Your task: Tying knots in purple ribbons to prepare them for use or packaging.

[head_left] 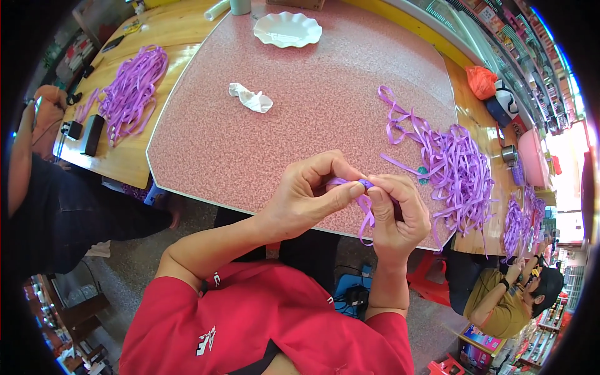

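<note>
Over the near edge of the pink speckled table (212, 150), both of my hands meet at a purple ribbon (366, 211). My left hand (312, 190) pinches it between thumb and forefinger. From the other side my right hand (398, 209) grips it with thumb and fingertips. A small darker purple bit, perhaps a knot, shows between the fingertips; its details are too small to tell. A loose end of the ribbon hangs below the fingers. To the right of my hands lies a big tangled heap of purple ribbons (459, 178), with a small green piece (422, 171) at its left side.
A white scalloped plate (287, 30) and a crumpled white tissue (251, 99) lie on the table. Another purple ribbon bundle (132, 90) rests on the wooden table at left, near a black box (92, 135). People are at left and right. A red stool (429, 278) stands below.
</note>
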The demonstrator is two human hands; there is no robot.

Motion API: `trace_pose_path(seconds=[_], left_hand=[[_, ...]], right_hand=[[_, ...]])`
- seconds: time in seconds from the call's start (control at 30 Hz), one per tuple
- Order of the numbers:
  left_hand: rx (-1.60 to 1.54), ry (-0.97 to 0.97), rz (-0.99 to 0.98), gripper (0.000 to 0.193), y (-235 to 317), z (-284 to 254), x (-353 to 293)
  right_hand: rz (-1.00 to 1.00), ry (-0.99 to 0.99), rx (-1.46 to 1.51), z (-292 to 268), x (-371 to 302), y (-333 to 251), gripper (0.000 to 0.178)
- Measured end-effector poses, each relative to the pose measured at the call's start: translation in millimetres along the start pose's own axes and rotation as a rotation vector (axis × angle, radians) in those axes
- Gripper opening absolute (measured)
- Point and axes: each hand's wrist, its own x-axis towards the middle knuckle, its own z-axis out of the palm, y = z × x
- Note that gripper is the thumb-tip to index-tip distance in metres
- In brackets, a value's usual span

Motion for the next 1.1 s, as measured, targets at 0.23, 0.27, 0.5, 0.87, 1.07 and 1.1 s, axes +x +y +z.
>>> trace_pose_path(seconds=[0.23,0.27,0.5,0.87,1.07,1.1], left_hand=[[0.134,-0.041,0.073,0.007,12,-3,3],[0.198,-0.073,0.069,0.006,15,-6,4],[0.150,-0.061,0.027,0.008,9,-6,5],[0.108,0.011,0.041,0.011,-7,-13,12],[0.189,-0.025,0.000,0.010,-3,-22,15],[0.229,-0.037,-0.035,0.011,-1,-21,16]], right_hand=[[0.140,-0.070,0.039,-9,4,-9,0.010],[0.142,-0.104,0.033,-11,5,-9,0.010],[-0.042,-0.061,-0.056,-3,4,-2,0.009],[0.024,0.043,0.080,23,-10,22,0.011],[0.133,-0.091,0.214,9,-5,28,0.013],[0.150,-0.113,0.251,7,-4,30,0.014]])
